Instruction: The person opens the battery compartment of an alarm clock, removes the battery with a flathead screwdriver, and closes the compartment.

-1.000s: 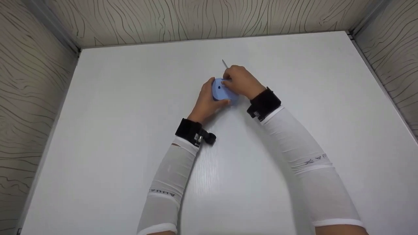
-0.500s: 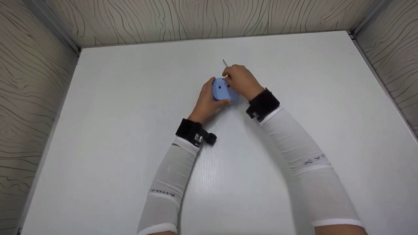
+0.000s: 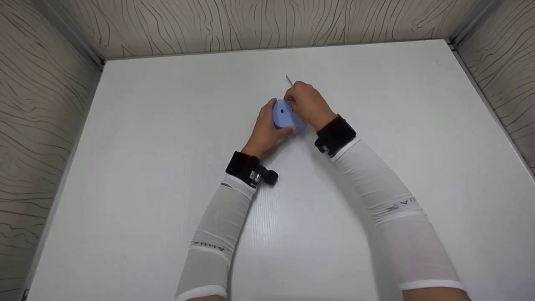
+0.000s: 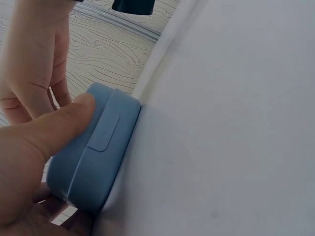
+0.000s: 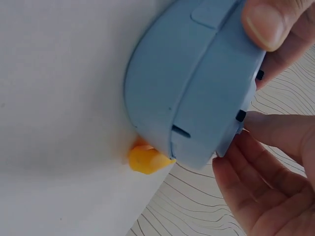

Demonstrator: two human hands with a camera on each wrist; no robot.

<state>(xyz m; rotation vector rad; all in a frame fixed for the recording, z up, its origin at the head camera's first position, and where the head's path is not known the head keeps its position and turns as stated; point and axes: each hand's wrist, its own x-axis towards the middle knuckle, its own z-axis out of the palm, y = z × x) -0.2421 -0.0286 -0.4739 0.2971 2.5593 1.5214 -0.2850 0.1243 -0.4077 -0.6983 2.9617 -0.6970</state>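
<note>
A rounded light-blue plastic case rests on the table, its latch tab facing the left wrist camera. My left hand grips it from the left, thumb along the near side. Two black knobs stand out on its top; a slot shows in its side in the right wrist view. At the far end of the top, my right hand pinches a small light-blue edge piece between thumb and fingertips. Past that hand lies a thin metal rod. Behind the case, a yellow-orange thing is partly hidden.
The white table carries the case near its middle. Wood-patterned panels bound it at the back and both sides. A black wrist camera juts from my left wrist, close above the table.
My right thumb has shifted on the case top, so the second black knob now shows beside it. The right hand has moved slightly; the left hand keeps its grip almost unmoved.
</note>
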